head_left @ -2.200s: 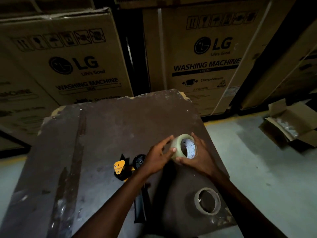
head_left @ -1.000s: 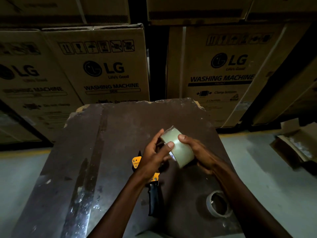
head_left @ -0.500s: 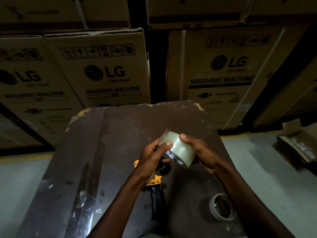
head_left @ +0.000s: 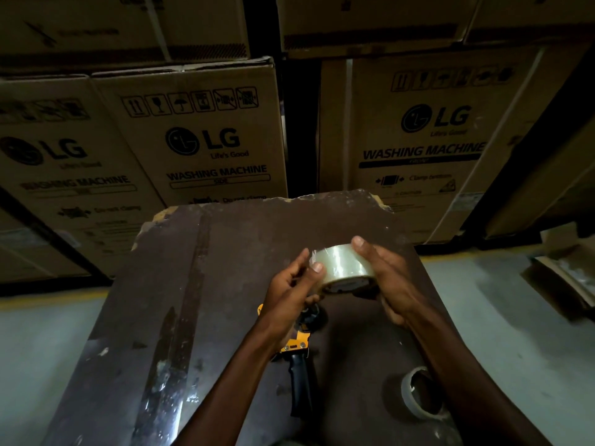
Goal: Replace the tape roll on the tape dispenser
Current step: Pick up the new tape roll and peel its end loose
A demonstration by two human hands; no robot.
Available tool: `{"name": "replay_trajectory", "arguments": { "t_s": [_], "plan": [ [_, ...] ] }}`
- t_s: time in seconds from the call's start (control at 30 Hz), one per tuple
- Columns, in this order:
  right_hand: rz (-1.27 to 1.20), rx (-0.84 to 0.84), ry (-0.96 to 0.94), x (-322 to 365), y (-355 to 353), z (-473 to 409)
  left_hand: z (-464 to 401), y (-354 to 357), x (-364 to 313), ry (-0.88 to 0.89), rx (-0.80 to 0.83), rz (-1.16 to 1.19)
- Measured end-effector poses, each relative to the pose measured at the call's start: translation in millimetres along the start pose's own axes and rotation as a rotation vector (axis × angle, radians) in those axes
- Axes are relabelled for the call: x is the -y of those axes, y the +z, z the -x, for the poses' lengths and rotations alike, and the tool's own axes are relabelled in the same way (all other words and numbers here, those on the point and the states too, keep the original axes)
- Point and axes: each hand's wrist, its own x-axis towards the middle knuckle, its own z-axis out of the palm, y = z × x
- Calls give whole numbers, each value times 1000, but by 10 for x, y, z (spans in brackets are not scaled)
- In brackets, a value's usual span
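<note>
A full roll of clear tape (head_left: pixel 343 267) is held above the dark table (head_left: pixel 199 284), its broad side up. My right hand (head_left: pixel 384 278) cups it from the right, fingertips on its far edge. My left hand (head_left: pixel 291 292) pinches its left rim with thumb and fingers. Beneath my left wrist lies the tape dispenser (head_left: pixel 299 355), yellow and black, handle pointing toward me, its front partly hidden by my hand. An empty tape core (head_left: pixel 418 395) stands on the table at the near right.
Large cardboard washing-machine boxes (head_left: pixel 206 140) are stacked right behind the table. An open carton (head_left: pixel 566 268) sits on the grey floor at the right. Shiny tape strips run along the table's left half.
The roll has been turned in both hands from showing its open core to lying flatter with its outer tape face up. It has also risen slightly away from the dispenser.
</note>
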Motion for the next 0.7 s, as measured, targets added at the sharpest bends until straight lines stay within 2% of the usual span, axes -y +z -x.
{"name": "replay_trajectory", "arguments": {
  "t_s": [0.23,0.43,0.7],
  "plan": [
    [-15,-118,-33,31,8,-129,30,83,68,73,-57,36],
    [-56,5,-143,-16,3,-164,57,94,23,93,-95,45],
    [-12,8,-76,57,-12,-153,101,-53,-107,153,27,-243]
  ]
}}
